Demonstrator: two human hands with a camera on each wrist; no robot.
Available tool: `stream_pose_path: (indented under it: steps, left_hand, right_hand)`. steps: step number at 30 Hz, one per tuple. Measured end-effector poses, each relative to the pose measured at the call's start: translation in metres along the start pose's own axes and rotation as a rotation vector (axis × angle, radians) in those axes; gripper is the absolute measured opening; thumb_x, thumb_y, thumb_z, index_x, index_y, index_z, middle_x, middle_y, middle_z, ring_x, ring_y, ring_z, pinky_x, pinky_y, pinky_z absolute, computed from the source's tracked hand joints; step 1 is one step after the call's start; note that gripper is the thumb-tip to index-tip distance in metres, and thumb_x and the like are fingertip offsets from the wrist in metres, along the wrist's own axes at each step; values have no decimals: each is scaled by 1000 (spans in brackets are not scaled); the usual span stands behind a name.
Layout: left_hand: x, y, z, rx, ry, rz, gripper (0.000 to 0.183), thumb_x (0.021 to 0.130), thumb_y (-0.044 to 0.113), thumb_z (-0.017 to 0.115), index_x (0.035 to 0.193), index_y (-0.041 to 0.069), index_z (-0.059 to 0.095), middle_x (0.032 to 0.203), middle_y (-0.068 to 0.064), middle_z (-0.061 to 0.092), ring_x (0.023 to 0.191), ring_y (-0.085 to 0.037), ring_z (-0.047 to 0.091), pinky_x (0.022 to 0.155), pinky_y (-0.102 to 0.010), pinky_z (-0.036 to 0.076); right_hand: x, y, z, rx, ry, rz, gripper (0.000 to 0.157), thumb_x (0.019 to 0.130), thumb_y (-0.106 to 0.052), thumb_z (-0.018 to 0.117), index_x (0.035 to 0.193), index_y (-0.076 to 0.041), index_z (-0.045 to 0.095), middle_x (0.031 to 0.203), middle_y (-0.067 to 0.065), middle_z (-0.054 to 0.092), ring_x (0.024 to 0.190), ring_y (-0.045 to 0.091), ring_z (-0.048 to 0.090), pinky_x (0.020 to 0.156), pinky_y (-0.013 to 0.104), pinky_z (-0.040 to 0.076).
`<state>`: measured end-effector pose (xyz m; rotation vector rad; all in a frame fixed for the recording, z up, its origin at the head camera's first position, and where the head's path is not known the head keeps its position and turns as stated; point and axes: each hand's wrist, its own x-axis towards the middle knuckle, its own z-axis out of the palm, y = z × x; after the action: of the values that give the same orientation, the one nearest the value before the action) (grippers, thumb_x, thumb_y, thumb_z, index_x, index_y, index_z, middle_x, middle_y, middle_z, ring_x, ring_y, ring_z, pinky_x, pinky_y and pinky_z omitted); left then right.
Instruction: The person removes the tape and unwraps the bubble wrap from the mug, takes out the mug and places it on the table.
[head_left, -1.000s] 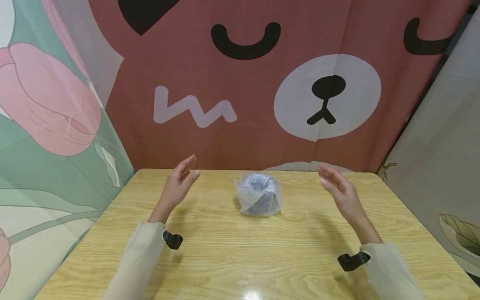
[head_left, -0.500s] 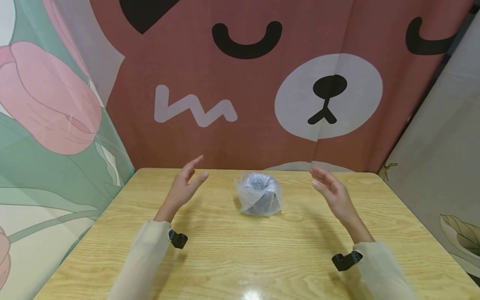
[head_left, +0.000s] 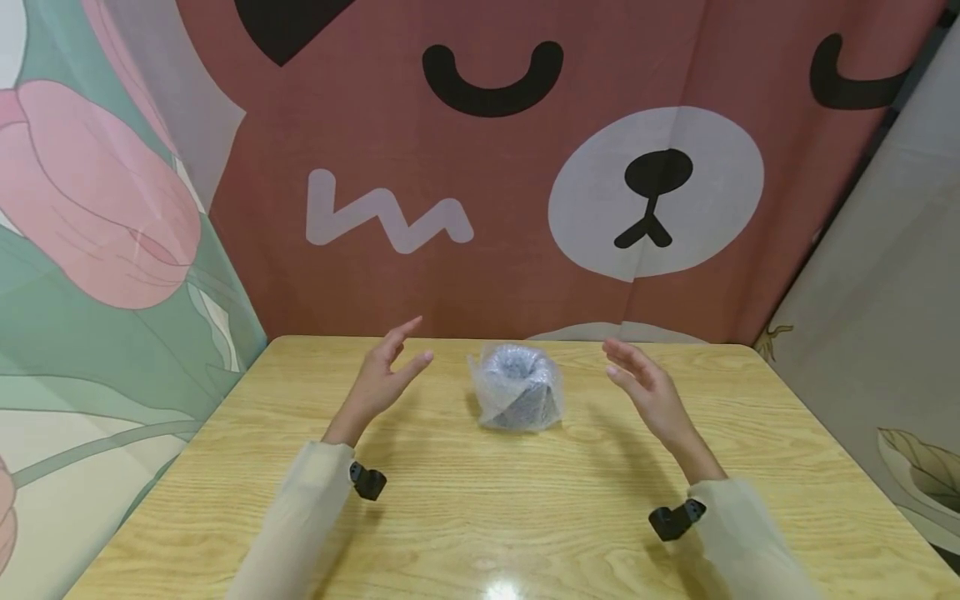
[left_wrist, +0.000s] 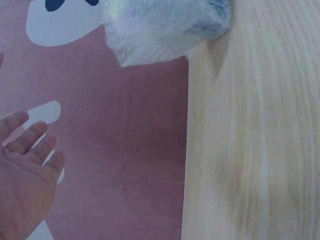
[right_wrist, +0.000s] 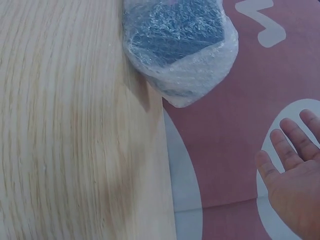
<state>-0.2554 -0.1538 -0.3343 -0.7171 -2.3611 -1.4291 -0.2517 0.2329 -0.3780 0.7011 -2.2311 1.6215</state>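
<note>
A rounded bundle in clear bubble wrap (head_left: pixel 519 390) stands near the far edge of the wooden table, with something bluish-grey showing through the plastic. To its left, my left hand (head_left: pixel 381 379) hovers over the table, fingers extended and thumb spread. My right hand (head_left: pixel 651 392) is raised on the other side, its palm turned toward the bundle. Neither hand touches it. Both wrist views catch the wrap, at the top of the left one (left_wrist: pixel 160 30) and of the right one (right_wrist: pixel 182 50), with relaxed fingers apart from it.
The pale wood-grain table (head_left: pixel 480 517) ends at a far edge close behind the bundle. A reddish-brown curtain with a bear face (head_left: pixel 480 183) hangs right behind that edge. Patterned cloth (head_left: pixel 112 250) closes off the left side, and a greyish cloth (head_left: pixel 885 275) the right.
Both hands have moved inward toward the bubble-wrapped bundle, the left one rightward and the right one leftward. The bundle has stayed in place.
</note>
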Motion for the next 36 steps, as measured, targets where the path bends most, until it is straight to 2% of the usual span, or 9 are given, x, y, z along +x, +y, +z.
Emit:
stream_pose_path:
  steps: [7,19,36]
  left_hand:
    - [2,2,7,-2,-18,-10,56,97,12,60,146,-2,37,148,-21,37,137,-36,32,111,-48,27]
    - [3,-1,18,-4,-42,-23,58,96,13,62,146,-3,38,148,-21,37,137,-36,32,110,-48,29]
    - [-3,-6,33,-27,-46,-67,59,93,12,66,143,-6,40,146,-23,40,133,-37,39,109,-48,32]
  right_hand:
    - [2,4,6,7,-2,19,44,102,-10,50,143,4,41,143,19,44,131,40,37,96,14,38]
    - [6,10,17,32,-18,59,46,101,-13,53,142,4,41,145,22,40,135,37,34,96,13,38]
    - [12,17,33,34,-33,53,46,100,-12,56,141,5,43,144,20,43,134,35,37,96,15,40]
